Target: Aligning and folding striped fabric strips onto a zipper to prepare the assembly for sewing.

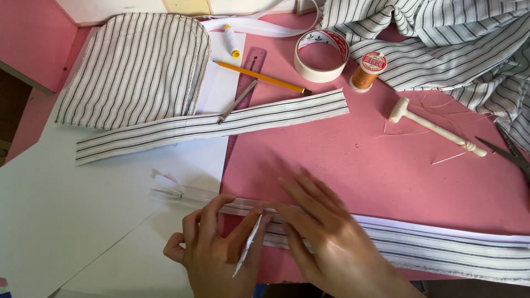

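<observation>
The pink surface (342,160) carries everything, with white paper sheets (66,209) over its left part. At the top right lies a heap of striped cloth (441,44); at the top left, a rounded striped fabric piece (132,69). Below that piece, a long striped strip (221,124) slants gently up to the right, with a thin grey metal tool (237,101) lying across it.

Along the near edge runs the striped band (430,245), its long axis almost level, dipping slightly to the right and reaching the right border. A white zipper (193,194) lies on its upper edge, its frayed end pointing left over the paper.

The right hand (326,237) lies flat and open, fingers spread, pressing the zipper and band down. The left hand (215,251) is loosely curled, pinching a thin white strip (247,245) that stands nearly upright between thumb and fingers, just beside the band's left end.

Smaller things sit further back: a purple ruler (251,63), a roll of white tape (321,55), a yellow pencil (259,76), a small white wooden mallet (436,128), an orange thread spool (369,72) with a round red-and-white label on top, a white spool with a yellow end (232,40), and scissors (510,152) at the right edge.
</observation>
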